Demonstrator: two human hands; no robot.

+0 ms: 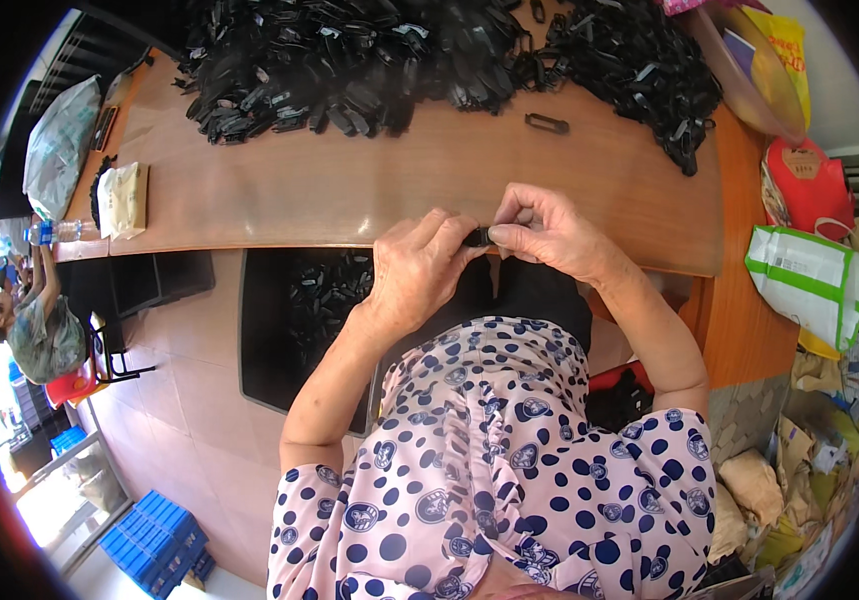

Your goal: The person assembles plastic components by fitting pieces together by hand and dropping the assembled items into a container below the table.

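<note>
Polka-dotted pink shirt, worn by the person whose bare forearms reach forward to the near edge of a brown bench. Just over that edge, a small black piece is held between both hands. Left grip is closed, thumb and bent fingers pinching one end; right grip is closed too, its thumb and forefinger on the other end. Held from opposite sides and close to the body, the piece is probably steadier and easier to see; the fingers hide most of it.

Along the bench's far side sprawls a heap of black parts, likely set back to give the hands room. One lone part lies on the bench, apart from the heap. Below the bench's near edge, a dark bin contains similar parts, presumably placed there for easy reach.
</note>
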